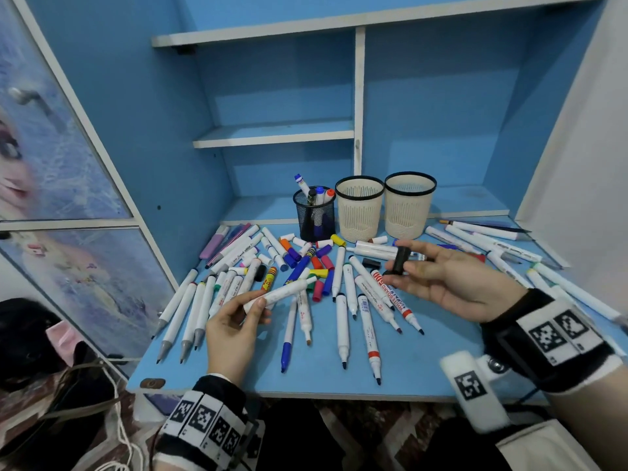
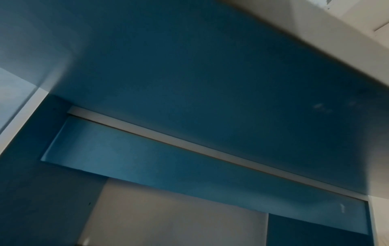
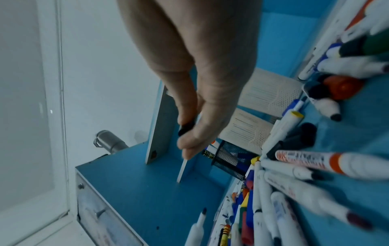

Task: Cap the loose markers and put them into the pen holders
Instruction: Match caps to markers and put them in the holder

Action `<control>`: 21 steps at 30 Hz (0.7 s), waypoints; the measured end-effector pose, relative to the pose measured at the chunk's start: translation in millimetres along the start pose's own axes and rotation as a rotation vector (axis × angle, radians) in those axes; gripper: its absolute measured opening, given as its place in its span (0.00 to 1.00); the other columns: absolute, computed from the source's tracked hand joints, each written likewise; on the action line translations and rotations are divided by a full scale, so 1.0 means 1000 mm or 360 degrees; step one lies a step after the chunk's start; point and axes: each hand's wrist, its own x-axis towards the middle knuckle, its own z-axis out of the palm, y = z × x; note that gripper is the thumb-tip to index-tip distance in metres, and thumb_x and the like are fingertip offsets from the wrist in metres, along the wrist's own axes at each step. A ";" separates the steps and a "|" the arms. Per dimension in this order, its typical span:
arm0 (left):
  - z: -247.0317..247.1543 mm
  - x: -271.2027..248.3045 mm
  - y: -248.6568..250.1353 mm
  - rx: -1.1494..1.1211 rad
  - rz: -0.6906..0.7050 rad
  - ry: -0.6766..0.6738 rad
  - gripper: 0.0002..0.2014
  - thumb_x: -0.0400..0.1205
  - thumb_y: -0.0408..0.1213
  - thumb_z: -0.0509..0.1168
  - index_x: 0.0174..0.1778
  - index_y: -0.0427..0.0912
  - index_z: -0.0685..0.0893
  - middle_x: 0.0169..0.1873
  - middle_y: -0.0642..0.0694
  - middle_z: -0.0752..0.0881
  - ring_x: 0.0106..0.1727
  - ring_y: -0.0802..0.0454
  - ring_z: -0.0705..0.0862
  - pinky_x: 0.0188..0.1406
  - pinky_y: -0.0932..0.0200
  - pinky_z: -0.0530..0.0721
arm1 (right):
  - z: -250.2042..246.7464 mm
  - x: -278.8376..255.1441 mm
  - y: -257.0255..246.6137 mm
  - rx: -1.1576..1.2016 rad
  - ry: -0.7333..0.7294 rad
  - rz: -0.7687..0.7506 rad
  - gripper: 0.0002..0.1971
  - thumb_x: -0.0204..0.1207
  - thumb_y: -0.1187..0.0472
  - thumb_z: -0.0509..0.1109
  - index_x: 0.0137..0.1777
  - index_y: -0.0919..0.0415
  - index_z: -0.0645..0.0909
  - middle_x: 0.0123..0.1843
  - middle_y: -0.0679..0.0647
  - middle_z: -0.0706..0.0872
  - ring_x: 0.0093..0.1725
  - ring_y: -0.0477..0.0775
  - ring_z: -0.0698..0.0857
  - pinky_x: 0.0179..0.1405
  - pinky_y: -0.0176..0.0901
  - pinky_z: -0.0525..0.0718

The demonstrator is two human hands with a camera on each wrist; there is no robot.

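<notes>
A white marker [image 1: 282, 294] is gripped by the curled fingers of the left hand [image 1: 234, 331], above the uncapped markers fanned over the blue desk [image 1: 238, 368], whose front edge lies just below that hand. Right of the marker, "WHITEBOARD MARKER" can be read on a red-printed barrel [image 1: 390, 294]. Behind it stand 1 black mesh holder [image 1: 314, 215] with markers inside and 2 cream holders [image 1: 359, 209]. A black cap [image 1: 399, 261] is pinched by the right hand [image 1: 452, 278], raised clear of the desk, blue shelving behind
</notes>
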 end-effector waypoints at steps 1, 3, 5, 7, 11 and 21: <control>0.000 -0.001 0.001 0.0006 0.0001 -0.0008 0.07 0.80 0.24 0.65 0.48 0.36 0.86 0.34 0.39 0.87 0.30 0.61 0.84 0.36 0.73 0.83 | 0.001 -0.002 0.004 0.0070 0.0032 -0.0005 0.14 0.77 0.79 0.58 0.54 0.63 0.79 0.42 0.66 0.90 0.41 0.62 0.91 0.36 0.43 0.90; 0.002 -0.003 0.001 0.0020 -0.0006 -0.0031 0.07 0.79 0.24 0.65 0.48 0.36 0.87 0.33 0.38 0.87 0.31 0.60 0.85 0.37 0.71 0.84 | 0.003 -0.006 0.011 0.0151 0.0077 -0.0056 0.12 0.77 0.79 0.60 0.52 0.63 0.76 0.43 0.65 0.90 0.41 0.61 0.91 0.34 0.43 0.90; 0.005 -0.007 0.004 0.0020 -0.0018 -0.0049 0.08 0.79 0.25 0.66 0.46 0.40 0.87 0.32 0.42 0.89 0.32 0.56 0.86 0.40 0.67 0.86 | 0.007 -0.010 0.019 0.0167 0.0094 -0.0139 0.11 0.77 0.79 0.60 0.52 0.64 0.75 0.44 0.65 0.90 0.41 0.60 0.91 0.33 0.41 0.88; 0.010 -0.011 0.011 -0.0010 -0.0010 -0.0094 0.09 0.78 0.24 0.66 0.45 0.42 0.87 0.30 0.47 0.89 0.32 0.55 0.87 0.40 0.66 0.87 | 0.009 -0.013 0.027 0.0161 0.0106 -0.0241 0.12 0.77 0.79 0.61 0.54 0.64 0.75 0.46 0.66 0.89 0.42 0.59 0.91 0.35 0.41 0.89; 0.025 -0.020 0.034 -0.0093 0.0039 -0.0231 0.09 0.78 0.24 0.66 0.45 0.41 0.87 0.30 0.48 0.90 0.32 0.54 0.88 0.40 0.66 0.87 | 0.014 -0.017 0.043 0.0040 0.0146 -0.0385 0.13 0.76 0.78 0.63 0.53 0.62 0.81 0.44 0.62 0.90 0.45 0.56 0.90 0.46 0.43 0.90; 0.042 -0.029 0.063 -0.0198 0.0007 -0.0470 0.08 0.78 0.24 0.66 0.47 0.37 0.87 0.33 0.42 0.91 0.34 0.52 0.88 0.40 0.66 0.86 | 0.021 -0.034 0.045 0.0101 0.0024 -0.0542 0.10 0.74 0.76 0.65 0.52 0.66 0.80 0.49 0.66 0.90 0.49 0.61 0.90 0.45 0.42 0.89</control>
